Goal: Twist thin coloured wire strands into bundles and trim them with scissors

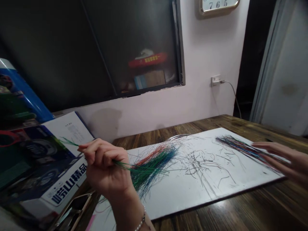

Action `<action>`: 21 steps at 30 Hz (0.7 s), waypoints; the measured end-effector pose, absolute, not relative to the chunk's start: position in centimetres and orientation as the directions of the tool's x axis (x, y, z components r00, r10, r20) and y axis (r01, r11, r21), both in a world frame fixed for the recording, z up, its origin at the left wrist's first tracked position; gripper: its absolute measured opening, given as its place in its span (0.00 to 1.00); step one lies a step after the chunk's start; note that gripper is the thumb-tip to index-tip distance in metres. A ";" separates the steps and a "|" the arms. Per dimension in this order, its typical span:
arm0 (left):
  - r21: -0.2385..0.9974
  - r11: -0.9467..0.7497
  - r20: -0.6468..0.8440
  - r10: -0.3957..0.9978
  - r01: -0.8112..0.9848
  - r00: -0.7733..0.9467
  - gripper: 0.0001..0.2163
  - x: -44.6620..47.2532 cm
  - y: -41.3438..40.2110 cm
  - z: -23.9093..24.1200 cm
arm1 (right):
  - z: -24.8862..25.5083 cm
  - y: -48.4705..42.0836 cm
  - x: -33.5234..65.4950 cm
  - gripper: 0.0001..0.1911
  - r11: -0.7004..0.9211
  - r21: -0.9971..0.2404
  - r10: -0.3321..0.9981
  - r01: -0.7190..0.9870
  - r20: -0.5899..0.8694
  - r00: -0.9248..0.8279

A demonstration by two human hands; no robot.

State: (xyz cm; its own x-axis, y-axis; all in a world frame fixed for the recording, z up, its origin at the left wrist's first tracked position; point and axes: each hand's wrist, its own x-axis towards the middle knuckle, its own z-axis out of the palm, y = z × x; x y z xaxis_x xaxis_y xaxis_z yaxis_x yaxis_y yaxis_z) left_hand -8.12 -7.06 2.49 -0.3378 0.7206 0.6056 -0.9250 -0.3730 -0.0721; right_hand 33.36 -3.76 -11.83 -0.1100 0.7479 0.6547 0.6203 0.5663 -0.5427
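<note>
My left hand (pixel 106 166) is raised over the left end of a white board (pixel 192 189) and is closed on a thin bunch of green strands (pixel 122 164). The strands run down into a fanned pile of green, blue and red strands (pixel 154 162) on the board. My right hand (pixel 285 160) reaches in from the right edge with its fingers stretched out flat. Its fingertips rest on or just above a tight multicoloured bundle of strands (pixel 240 147) at the board's far right. Loose dark strands (pixel 199 162) lie scattered across the board's middle.
The board lies on a dark wooden table (pixel 240 208). A printed cardboard box (pixel 48 173) stands at the left with a blue container (pixel 21 96) behind it. A metal tray (pixel 72 210) sits at the lower left. A wall socket with a cable (pixel 216 80) is behind the table.
</note>
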 end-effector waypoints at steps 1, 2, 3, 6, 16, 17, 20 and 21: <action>-0.048 -0.395 0.610 0.715 -0.917 -0.340 0.07 -8.2 -6.9 2.6 | -10.5 -4.3 30.9 0.15 0.569 -0.519 0.744 0.638 0.655 -0.130; -0.016 -0.429 0.622 0.703 -0.903 -0.345 0.06 -8.2 -6.8 2.6 | -9.1 -4.9 28.4 0.14 0.593 -0.505 0.730 0.627 0.665 -0.155; 0.024 -0.474 0.634 0.688 -0.880 -0.353 0.06 -8.1 -6.8 2.7 | -7.6 -5.6 25.9 0.14 0.652 -0.481 0.699 0.586 0.682 -0.217; 0.177 -0.616 0.627 0.672 -0.768 -0.394 0.08 -7.0 -6.9 2.8 | -3.7 -7.2 19.0 0.16 0.818 -0.463 0.575 0.342 0.673 -0.465; 0.498 -0.613 0.539 0.773 -0.613 -0.335 0.15 -2.3 -6.4 2.6 | -4.4 -4.5 8.8 0.06 0.691 -0.716 0.623 -0.100 0.659 -0.422; 0.506 -0.591 0.525 0.789 -0.628 -0.319 0.16 -2.3 -6.4 2.7 | -4.5 -4.4 8.8 0.07 0.608 -0.771 0.647 -0.191 0.620 -0.444; 0.509 -0.536 0.497 0.822 -0.674 -0.277 0.19 -2.5 -6.1 2.8 | -4.6 -4.1 9.1 0.10 0.330 -0.871 0.693 -0.363 0.485 -0.534; 0.511 -0.527 0.495 0.826 -0.679 -0.269 0.19 -2.6 -6.0 2.8 | -4.7 -4.0 9.1 0.11 0.276 -0.888 0.699 -0.369 0.449 -0.557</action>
